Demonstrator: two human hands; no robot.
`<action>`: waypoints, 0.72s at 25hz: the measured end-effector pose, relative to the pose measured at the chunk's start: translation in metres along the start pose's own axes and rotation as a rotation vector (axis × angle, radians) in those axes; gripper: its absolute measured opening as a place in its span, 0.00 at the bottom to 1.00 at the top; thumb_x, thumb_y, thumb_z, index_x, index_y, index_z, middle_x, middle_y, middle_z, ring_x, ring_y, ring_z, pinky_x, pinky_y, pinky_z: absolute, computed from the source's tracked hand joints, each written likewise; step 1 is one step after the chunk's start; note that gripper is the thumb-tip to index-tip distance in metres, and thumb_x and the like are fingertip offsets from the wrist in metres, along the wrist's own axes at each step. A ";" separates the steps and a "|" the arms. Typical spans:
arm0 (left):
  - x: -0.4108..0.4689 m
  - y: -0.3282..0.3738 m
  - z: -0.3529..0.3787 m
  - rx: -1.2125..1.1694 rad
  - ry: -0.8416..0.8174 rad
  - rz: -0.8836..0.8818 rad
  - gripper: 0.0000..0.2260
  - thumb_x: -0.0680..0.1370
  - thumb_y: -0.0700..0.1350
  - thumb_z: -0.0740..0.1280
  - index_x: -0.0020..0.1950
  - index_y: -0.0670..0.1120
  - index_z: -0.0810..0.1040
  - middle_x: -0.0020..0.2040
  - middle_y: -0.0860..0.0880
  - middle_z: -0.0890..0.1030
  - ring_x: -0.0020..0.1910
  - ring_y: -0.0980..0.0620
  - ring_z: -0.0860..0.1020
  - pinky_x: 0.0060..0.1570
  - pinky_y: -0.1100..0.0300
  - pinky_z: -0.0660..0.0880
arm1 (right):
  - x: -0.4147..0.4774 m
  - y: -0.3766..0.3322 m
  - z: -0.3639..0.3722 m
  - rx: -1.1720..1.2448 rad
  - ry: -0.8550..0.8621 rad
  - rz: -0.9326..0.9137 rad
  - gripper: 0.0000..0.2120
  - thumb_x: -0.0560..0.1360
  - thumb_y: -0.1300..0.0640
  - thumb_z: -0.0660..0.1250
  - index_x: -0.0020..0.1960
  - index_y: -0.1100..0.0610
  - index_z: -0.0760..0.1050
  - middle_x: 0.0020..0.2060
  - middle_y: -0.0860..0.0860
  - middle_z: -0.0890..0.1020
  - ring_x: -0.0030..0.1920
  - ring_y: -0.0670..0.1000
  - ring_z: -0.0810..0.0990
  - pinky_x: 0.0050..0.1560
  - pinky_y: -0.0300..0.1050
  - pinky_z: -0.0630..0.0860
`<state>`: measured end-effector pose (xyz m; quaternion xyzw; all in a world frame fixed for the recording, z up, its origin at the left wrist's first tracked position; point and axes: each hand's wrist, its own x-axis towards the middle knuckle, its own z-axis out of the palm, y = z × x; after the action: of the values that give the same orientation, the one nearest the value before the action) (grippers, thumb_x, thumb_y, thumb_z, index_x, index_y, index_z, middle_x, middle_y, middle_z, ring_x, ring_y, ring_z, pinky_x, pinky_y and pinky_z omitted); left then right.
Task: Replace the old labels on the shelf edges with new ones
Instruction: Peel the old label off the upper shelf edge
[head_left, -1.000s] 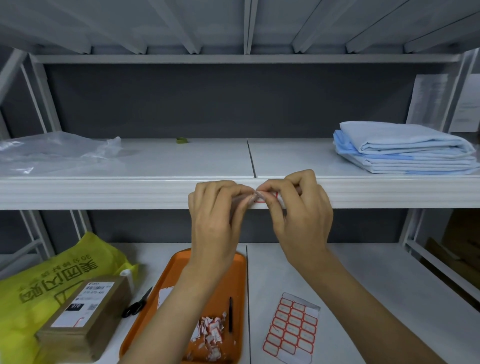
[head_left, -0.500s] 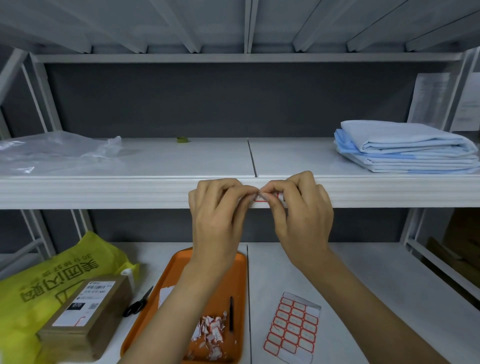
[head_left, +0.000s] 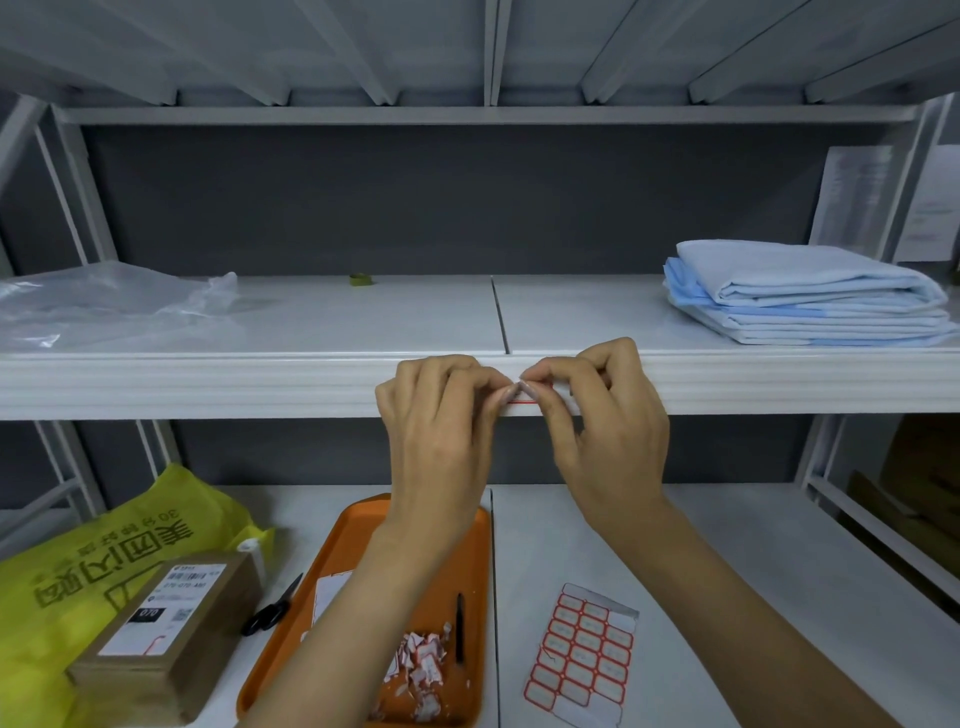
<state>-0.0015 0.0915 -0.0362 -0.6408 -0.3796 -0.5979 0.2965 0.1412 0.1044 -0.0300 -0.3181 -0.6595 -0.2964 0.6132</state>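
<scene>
A small white label with a red border (head_left: 522, 399) sits on the front edge of the white middle shelf (head_left: 208, 387), near its centre seam. My left hand (head_left: 441, 431) and my right hand (head_left: 602, 421) meet over it, fingertips pinched together on the label; most of the label is hidden by my fingers. On the lower shelf lies a sheet of red-bordered blank labels (head_left: 582, 657). An orange tray (head_left: 363, 530) holds a heap of torn old label scraps (head_left: 423, 665) and a dark pen (head_left: 460, 626).
Folded light-blue cloths (head_left: 810, 293) lie on the middle shelf at right, a clear plastic bag (head_left: 104, 301) at left, a small green item (head_left: 361, 280) at the back. Below left are a yellow bag (head_left: 104, 556), a brown parcel (head_left: 166, 639) and black scissors (head_left: 272, 608).
Both hands stay at the same spot on the shelf edge; the fingertips have closed in slightly on the label. Nothing else has moved.
</scene>
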 end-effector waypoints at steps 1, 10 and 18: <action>-0.001 -0.001 0.000 -0.007 -0.001 0.003 0.09 0.79 0.48 0.65 0.48 0.44 0.81 0.46 0.46 0.80 0.50 0.51 0.71 0.49 0.64 0.58 | 0.000 0.000 0.001 -0.019 0.002 -0.009 0.05 0.74 0.58 0.70 0.46 0.60 0.82 0.39 0.57 0.78 0.39 0.49 0.74 0.39 0.36 0.69; -0.003 -0.002 0.000 -0.024 0.041 0.042 0.08 0.77 0.47 0.69 0.50 0.43 0.83 0.47 0.45 0.81 0.51 0.51 0.72 0.52 0.64 0.61 | -0.006 0.004 0.006 0.080 0.101 -0.033 0.06 0.74 0.59 0.71 0.47 0.63 0.83 0.38 0.58 0.78 0.38 0.50 0.74 0.36 0.40 0.74; -0.002 -0.004 0.000 -0.022 0.026 0.021 0.11 0.80 0.49 0.65 0.48 0.43 0.83 0.46 0.46 0.82 0.51 0.51 0.73 0.53 0.66 0.60 | -0.004 0.013 0.007 -0.009 0.150 -0.235 0.04 0.73 0.63 0.72 0.45 0.63 0.84 0.30 0.57 0.77 0.32 0.51 0.71 0.29 0.44 0.69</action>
<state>-0.0044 0.0935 -0.0389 -0.6400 -0.3626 -0.6071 0.3006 0.1467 0.1177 -0.0345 -0.2185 -0.6431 -0.3921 0.6204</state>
